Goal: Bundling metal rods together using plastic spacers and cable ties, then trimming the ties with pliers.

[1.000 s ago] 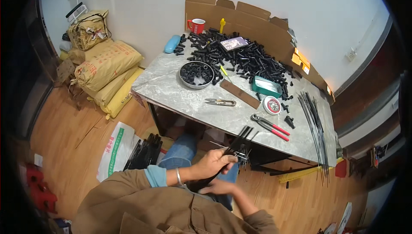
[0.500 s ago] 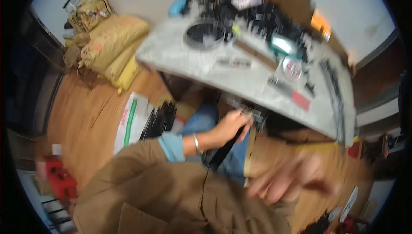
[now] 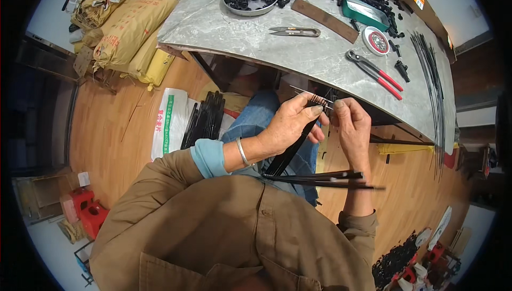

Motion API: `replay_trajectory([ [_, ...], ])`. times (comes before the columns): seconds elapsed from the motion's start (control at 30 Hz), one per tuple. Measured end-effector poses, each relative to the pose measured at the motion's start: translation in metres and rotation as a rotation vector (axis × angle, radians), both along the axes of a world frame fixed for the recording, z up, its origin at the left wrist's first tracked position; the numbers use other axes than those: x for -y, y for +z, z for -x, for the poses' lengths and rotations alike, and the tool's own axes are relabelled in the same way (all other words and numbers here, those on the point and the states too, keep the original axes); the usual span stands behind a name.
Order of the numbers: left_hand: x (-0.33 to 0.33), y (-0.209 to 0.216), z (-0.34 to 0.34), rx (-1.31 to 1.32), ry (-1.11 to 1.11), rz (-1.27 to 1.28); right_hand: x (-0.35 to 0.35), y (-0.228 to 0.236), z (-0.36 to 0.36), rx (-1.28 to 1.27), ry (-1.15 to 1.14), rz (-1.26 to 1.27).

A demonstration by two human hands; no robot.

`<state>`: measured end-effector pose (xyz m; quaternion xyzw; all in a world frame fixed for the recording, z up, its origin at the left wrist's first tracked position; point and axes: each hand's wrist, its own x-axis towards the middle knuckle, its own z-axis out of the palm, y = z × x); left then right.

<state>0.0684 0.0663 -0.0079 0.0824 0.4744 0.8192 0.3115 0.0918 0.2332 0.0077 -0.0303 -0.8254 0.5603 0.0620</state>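
My left hand (image 3: 293, 123) is closed around a bundle of thin black strips (image 3: 292, 152) over my lap, just off the table's front edge. Thin pale, needle-like rods (image 3: 301, 91) lie crosswise over the strips' upper ends, by my left thumb. Right beside them my right hand (image 3: 352, 125) has its thumb and fingers pinched together; what lies between them is too small to make out. Longer black strips (image 3: 320, 180) stretch from my lap to the right, passing over my right forearm.
The grey marble-look table (image 3: 240, 37) bears a round tray (image 3: 250, 12) of black parts, thread snips (image 3: 295, 32), a brown bar (image 3: 325, 20), a green box (image 3: 366, 13), red-handled pincers (image 3: 374, 75) and long black strips (image 3: 431, 77). Yellow sacks (image 3: 133, 35) stand left; black rods (image 3: 205, 117) lie on the floor.
My right hand has come up from the lower right to meet my left hand at the bundle's upper end. Black strips now extend over my right forearm.
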Motion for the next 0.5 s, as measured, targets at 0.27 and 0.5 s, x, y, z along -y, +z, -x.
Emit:
replay_trajectory([
  [0.27,0.004,0.003,-0.001,0.015,0.037,-0.087,-0.002,-0.017,0.001,-0.212,-0.051,-0.114],
  [0.5,0.005,-0.003,0.006,0.022,0.043,-0.111,-0.007,-0.025,0.005,-0.18,-0.04,-0.002],
])
